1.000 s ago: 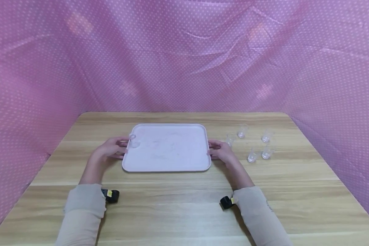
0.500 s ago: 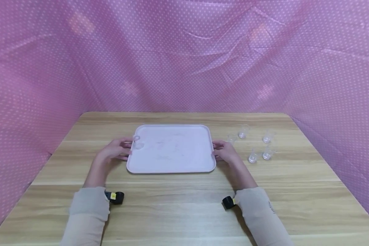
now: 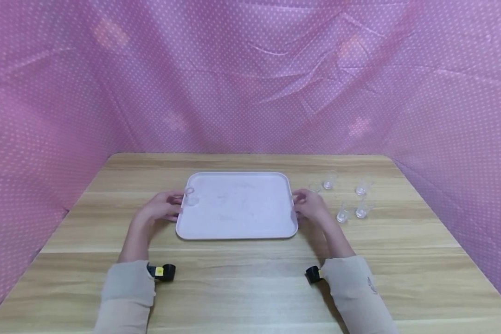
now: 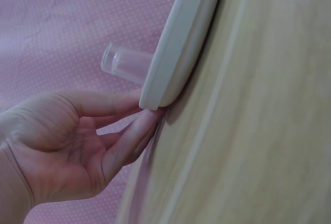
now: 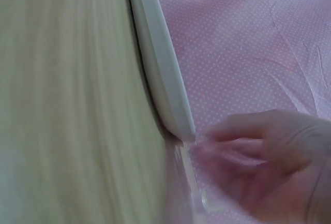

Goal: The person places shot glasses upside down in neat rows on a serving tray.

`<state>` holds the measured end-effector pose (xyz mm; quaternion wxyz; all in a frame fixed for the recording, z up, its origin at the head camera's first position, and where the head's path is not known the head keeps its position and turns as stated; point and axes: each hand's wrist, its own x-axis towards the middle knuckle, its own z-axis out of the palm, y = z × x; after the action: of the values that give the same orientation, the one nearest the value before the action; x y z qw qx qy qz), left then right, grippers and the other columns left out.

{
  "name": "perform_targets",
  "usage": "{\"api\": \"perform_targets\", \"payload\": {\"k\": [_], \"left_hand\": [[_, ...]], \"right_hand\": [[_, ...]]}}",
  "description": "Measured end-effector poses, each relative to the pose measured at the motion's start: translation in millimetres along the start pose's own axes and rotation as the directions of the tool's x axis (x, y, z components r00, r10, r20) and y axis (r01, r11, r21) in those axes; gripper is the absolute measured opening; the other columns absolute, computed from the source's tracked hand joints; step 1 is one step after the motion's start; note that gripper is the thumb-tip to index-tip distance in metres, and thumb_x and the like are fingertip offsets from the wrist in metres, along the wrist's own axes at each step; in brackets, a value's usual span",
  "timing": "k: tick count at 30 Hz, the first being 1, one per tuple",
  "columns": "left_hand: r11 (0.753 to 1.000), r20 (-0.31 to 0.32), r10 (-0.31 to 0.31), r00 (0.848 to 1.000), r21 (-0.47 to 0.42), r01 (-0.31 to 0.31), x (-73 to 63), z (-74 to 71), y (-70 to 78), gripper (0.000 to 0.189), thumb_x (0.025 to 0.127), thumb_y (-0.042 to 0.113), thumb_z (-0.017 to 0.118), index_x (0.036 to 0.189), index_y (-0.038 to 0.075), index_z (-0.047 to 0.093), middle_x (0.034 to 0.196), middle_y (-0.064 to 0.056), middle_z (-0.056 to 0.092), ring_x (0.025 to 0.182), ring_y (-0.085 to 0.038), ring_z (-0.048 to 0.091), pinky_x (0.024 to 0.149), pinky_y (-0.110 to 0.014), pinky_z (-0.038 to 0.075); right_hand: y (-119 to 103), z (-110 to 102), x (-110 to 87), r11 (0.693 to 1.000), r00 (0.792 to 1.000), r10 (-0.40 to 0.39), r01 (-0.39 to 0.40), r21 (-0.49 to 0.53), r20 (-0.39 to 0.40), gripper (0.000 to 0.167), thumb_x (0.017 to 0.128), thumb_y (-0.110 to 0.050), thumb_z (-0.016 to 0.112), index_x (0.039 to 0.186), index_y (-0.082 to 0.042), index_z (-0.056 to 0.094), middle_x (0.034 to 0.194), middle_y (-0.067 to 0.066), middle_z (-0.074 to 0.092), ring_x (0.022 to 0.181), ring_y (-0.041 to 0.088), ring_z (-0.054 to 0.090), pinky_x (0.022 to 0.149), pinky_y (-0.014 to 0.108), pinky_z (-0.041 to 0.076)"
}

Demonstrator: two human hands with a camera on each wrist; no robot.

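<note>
A white rectangular tray (image 3: 238,204) lies on the wooden table in the head view. One small clear shot glass (image 3: 190,197) stands upright on it near the left rim. My left hand (image 3: 163,207) pinches the tray's left edge, thumb at the rim and fingers at its underside, as the left wrist view shows beside the glass (image 4: 129,63). My right hand (image 3: 311,206) is at the tray's right edge. In the right wrist view its fingers (image 5: 222,157) are blurred close to the tray's corner, and whether they grip it is unclear.
Several clear shot glasses stand on the table to the right, among them one at the front (image 3: 342,215) and one farther back (image 3: 329,181). Another glass (image 3: 315,187) is partly hidden behind my right hand. Pink dotted cloth (image 3: 250,83) hangs around the table (image 3: 242,287).
The tray has slid right and slightly toward me, with the glass on it and both hands at its edges. The glasses on the right stay in place.
</note>
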<state>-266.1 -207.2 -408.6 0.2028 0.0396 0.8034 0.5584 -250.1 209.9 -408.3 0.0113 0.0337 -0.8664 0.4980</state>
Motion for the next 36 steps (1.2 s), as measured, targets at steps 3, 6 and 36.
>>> {"api": "perform_targets", "payload": {"k": [3,6,36], "left_hand": [[1.000,-0.016,-0.010,1.000,0.006,0.010,-0.2,-0.1,-1.3,0.063,0.085,-0.006,0.054,0.141,-0.005,0.025,0.130,-0.030,0.036,0.101,-0.030,0.052,0.078,-0.035,0.054],[1.000,-0.028,-0.018,0.999,0.015,0.018,-1.3,-0.2,-1.2,0.062,0.086,-0.005,0.055,0.141,-0.005,0.025,0.131,-0.029,0.036,0.102,-0.030,0.052,0.078,-0.034,0.054],[1.000,-0.024,0.014,1.000,-0.008,-0.014,-0.7,-2.4,-7.9,0.062,0.084,-0.001,0.059,0.139,-0.006,0.030,0.125,-0.025,0.042,0.094,-0.023,0.055,0.077,-0.033,0.054]], "right_hand": [[-4.5,-7.8,0.8,0.978,0.941,-0.210,0.205,-0.048,-0.267,0.025,0.079,0.003,0.063,0.104,0.006,0.062,0.090,0.017,0.063,0.080,0.026,0.060,0.065,0.025,0.054],[-4.2,-15.9,2.0,0.937,0.824,-0.321,0.348,-0.031,-0.466,0.021,0.078,0.006,0.064,0.099,0.007,0.063,0.092,0.018,0.061,0.086,0.027,0.057,0.074,0.029,0.054],[42.1,-9.3,4.9,0.992,0.961,0.119,-0.105,0.067,-0.252,0.051,0.080,-0.003,0.066,0.126,0.002,0.044,0.117,0.026,0.051,0.108,0.035,0.049,0.096,0.042,0.041]]}}
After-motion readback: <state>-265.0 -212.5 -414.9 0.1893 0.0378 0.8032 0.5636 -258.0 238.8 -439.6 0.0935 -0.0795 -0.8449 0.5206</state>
